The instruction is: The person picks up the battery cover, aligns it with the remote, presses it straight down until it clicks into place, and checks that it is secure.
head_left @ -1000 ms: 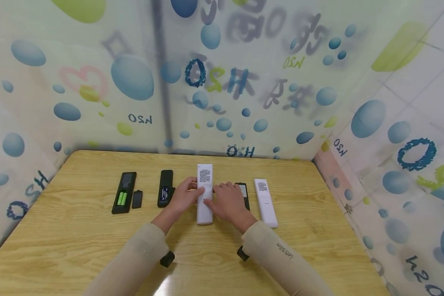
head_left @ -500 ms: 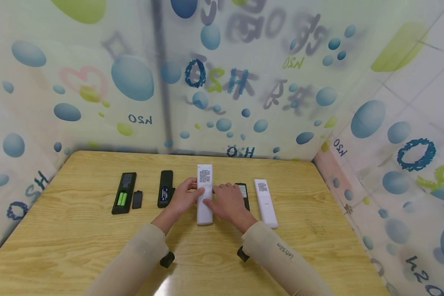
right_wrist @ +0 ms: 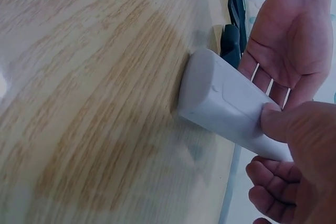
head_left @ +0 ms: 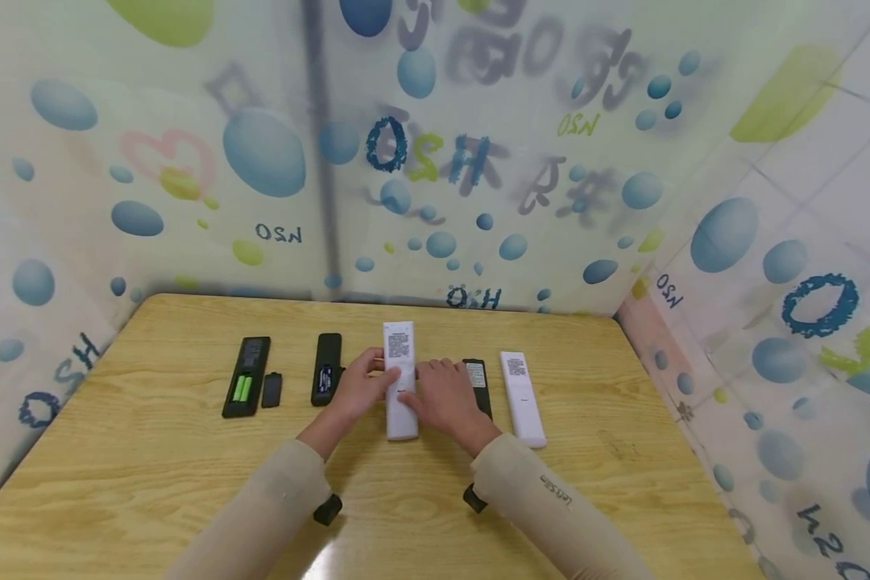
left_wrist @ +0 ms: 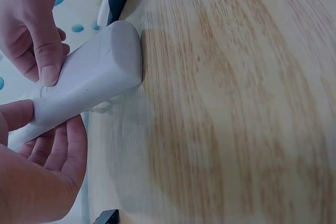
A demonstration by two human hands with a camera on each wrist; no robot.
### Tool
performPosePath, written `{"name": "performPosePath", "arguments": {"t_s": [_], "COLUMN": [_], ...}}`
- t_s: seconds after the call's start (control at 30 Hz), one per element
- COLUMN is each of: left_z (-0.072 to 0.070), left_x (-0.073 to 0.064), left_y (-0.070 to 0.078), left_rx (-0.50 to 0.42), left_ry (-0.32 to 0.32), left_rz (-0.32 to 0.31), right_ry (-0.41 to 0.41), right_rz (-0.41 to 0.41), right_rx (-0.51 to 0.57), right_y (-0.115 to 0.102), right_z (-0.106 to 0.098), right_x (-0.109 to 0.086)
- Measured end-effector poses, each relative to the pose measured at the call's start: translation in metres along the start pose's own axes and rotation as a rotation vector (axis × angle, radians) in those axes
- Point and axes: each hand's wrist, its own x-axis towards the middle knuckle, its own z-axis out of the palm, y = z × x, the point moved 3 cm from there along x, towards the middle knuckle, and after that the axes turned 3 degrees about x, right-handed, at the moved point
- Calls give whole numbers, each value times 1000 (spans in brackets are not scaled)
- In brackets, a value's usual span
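Observation:
A white remote control (head_left: 402, 419) lies back side up, tilted with its near end by the table, its printed label toward the far end. My left hand (head_left: 355, 391) grips it from the left, thumb on top and fingers along the side and underneath, as the left wrist view shows. On the other side, my right hand (head_left: 451, 399) holds it with the thumb pressed on the battery cover (right_wrist: 239, 95); its other fingers curl beside the remote. Just right of that hand, a black remote (head_left: 482, 387) with a white label is partly hidden.
On the wooden table (head_left: 152, 483), a black remote (head_left: 255, 354) with green batteries lies left beside its loose cover (head_left: 271, 390). Another black remote (head_left: 327, 354) has its battery compartment exposed. A second white remote (head_left: 524, 399) lies at the right. A patterned curtain (head_left: 478, 201) stands behind.
Both hands keep their hold on the white remote, with almost no movement. The head view has shifted very slightly.

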Motion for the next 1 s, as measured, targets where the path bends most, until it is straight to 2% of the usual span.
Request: {"name": "performPosePath", "arguments": {"t_s": [0.23,0.63,0.8,1.0], "left_z": [1,7,7,7], "left_x": [-1,-5,-5,-4], "left_y": [0,5,5,3], "left_rx": [8,82,76,69], "left_ry": [0,13,20,37], "left_rz": [-4,3,5,-16], "right_ry": [6,20,38,15], "right_rz": [1,76,71,47], "right_rx": [6,41,45,56], "right_y": [2,1,2,4], "right_z": [-1,-3,-2,-3], "right_x": [-1,-2,-3,-4]}}
